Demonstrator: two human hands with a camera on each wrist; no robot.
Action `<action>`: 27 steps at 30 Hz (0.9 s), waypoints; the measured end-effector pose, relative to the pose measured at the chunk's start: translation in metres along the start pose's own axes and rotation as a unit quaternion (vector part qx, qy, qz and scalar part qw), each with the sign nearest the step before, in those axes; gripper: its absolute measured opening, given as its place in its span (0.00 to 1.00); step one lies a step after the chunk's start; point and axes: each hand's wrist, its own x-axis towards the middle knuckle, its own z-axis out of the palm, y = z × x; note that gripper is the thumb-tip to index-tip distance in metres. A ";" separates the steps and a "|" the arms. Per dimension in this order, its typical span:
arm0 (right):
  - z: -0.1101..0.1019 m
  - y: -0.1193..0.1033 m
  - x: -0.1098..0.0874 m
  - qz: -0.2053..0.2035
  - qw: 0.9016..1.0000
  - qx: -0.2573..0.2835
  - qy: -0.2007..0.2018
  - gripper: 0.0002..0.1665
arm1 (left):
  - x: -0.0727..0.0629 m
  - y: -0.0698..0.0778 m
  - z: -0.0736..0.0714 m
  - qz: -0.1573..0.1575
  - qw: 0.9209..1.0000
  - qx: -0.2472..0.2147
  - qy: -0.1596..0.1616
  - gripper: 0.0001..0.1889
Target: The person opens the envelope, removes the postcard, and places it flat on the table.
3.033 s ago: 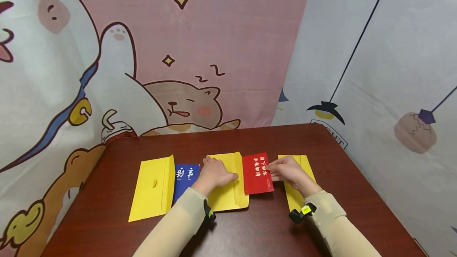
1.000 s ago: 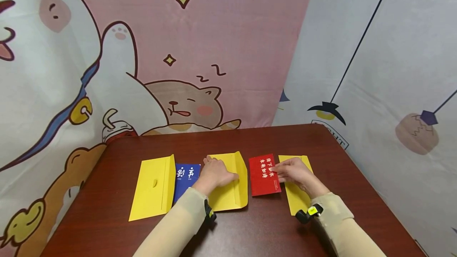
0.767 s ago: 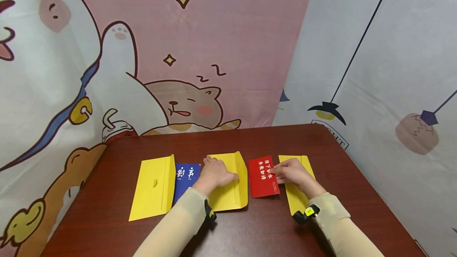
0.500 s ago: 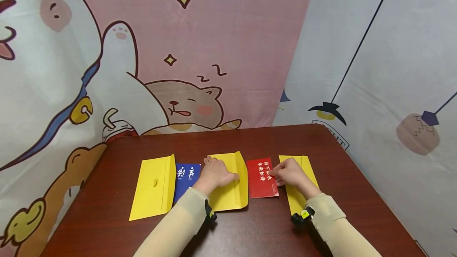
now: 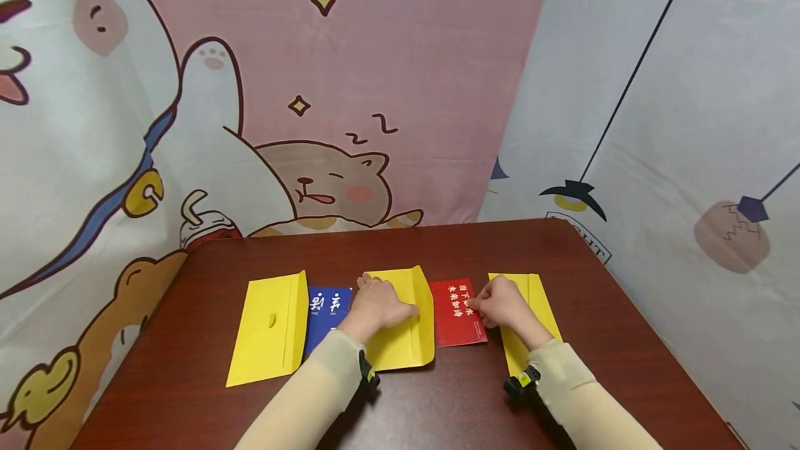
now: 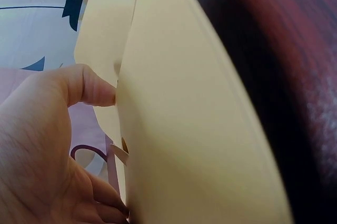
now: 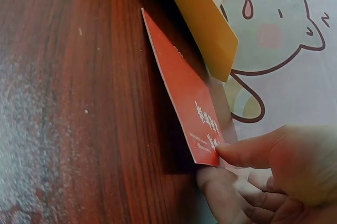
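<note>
In the head view a yellow envelope (image 5: 390,349) lies mid-table, its flap (image 5: 425,325) raised on the right side. My left hand (image 5: 375,307) rests on this envelope, fingers extended and thumb spread. The left wrist view shows the thumb (image 6: 97,89) pressing at the flap's crease. Just right of the flap is a red card (image 5: 453,328) with white characters, its left edge right at the flap's edge. My right hand (image 5: 503,304) pinches the card's right edge between thumb and fingers. In the right wrist view the card (image 7: 181,92) slants close over the table.
Another yellow envelope (image 5: 259,339) lies on the left, a blue card (image 5: 328,307) with white characters beside it. A third yellow envelope (image 5: 537,297) lies partly under the right hand and forearm. The brown table (image 5: 431,408) meets a cartoon-printed cloth (image 5: 437,89) behind.
The red card first overlapped the middle envelope's flap, then moved right off it and came back left, lower, up to the flap's edge. The flap has risen; the left hand stays put.
</note>
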 end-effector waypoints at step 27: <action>-0.007 -0.005 -0.007 -0.036 0.998 -0.055 0.016 0.16 | -0.002 -0.002 -0.001 0.012 1.000 0.010 0.018 0.52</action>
